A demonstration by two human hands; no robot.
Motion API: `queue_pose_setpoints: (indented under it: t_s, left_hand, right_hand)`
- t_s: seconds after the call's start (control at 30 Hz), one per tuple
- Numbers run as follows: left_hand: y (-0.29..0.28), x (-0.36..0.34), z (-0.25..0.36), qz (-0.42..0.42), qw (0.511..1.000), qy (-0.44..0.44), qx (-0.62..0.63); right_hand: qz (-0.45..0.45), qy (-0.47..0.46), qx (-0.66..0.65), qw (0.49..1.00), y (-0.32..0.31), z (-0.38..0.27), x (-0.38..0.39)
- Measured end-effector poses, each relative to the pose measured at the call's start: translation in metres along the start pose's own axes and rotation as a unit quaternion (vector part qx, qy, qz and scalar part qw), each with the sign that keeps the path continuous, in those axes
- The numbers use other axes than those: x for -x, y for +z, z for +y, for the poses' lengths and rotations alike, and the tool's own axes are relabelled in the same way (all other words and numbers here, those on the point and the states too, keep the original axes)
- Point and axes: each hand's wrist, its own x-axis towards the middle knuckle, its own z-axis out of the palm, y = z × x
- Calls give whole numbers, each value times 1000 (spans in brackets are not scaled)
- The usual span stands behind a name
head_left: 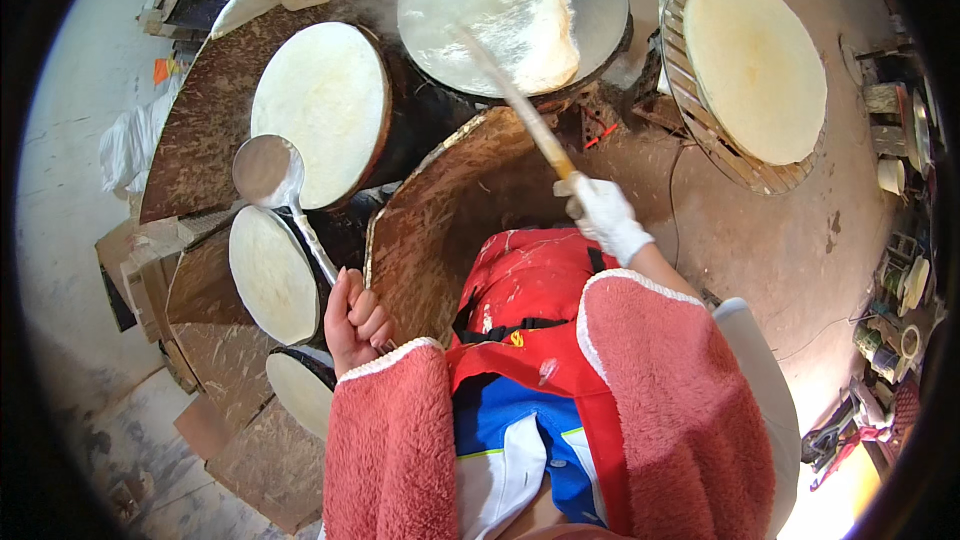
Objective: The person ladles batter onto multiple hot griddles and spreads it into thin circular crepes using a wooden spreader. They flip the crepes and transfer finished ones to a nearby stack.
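Note:
My bare left hand (358, 315) grips the metal handle of a round ladle (266, 172), whose bowl overlaps a white-topped round vessel (322, 115) at upper left. My white-gloved right hand (600, 215) holds a long pale stick with a yellowish grip (540, 130). It reaches over the top round vessel (430, 10), which has a glossy grey surface, a white patch (545, 30) and faint steam; the stick's far tip is blurred. Smaller white-topped vessels (270, 270) stand at left. At right a cream disc (755, 65) rests on a round slatted rack (688, 100).
Brown stained boards (220, 420) surround the vessels on the left, with a curved partition (410, 220) before me. White crumpled sheeting (135, 145) lies at far left. A cable (674, 200) runs along the floor at right, where stacked odds and ends (900, 270) line the edge.

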Motion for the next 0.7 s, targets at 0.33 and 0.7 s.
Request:
queue_pose_setpoints:
  t_s: [0.33, 0.7]
  left_hand:
    - [42, -19, -34, 3, 1000, -14, -19]
    - [86, -26, -79, 20, 1000, 13, -6]
  right_hand:
    - [31, -108, 21, 993, -88, -57, -26]
    - [31, -107, 80, 991, -182, -71, -73]
